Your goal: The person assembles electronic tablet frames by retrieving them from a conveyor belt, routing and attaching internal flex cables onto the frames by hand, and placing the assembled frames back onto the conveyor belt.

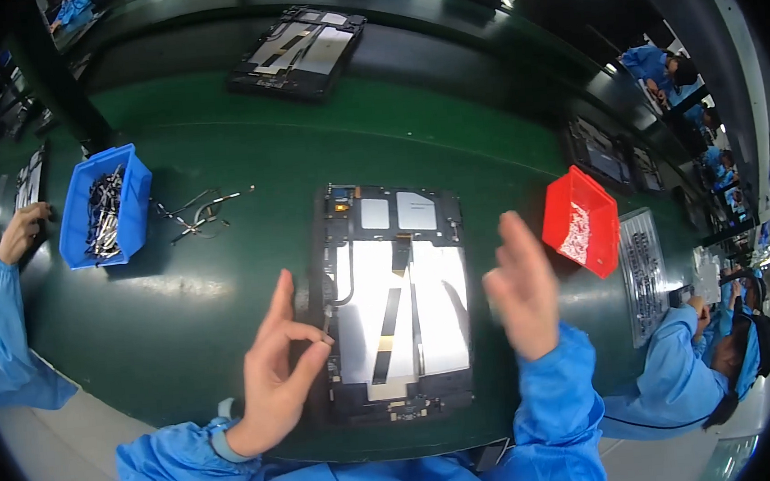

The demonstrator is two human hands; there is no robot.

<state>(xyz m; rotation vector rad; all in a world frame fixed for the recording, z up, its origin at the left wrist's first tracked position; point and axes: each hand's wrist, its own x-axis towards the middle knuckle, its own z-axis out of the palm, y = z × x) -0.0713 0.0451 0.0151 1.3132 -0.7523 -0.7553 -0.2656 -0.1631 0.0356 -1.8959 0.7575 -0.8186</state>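
The opened tablet [396, 298] lies back-off at the worktop's [227, 298] centre, ribbon cables laid but uncovered. The left hand [273, 367], at 7 o'clock, pinches thumb to forefinger beside its edge; whether anything is held, I cannot tell. The right hand [523, 288], at 4 o'clock, hovers flat, empty. Blue bin [105, 217] at 10, red bin [581, 220] at 2; nothing blocks.

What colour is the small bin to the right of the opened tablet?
Red bin, holding small whitish parts; it shows in the head view, right of the tablet.
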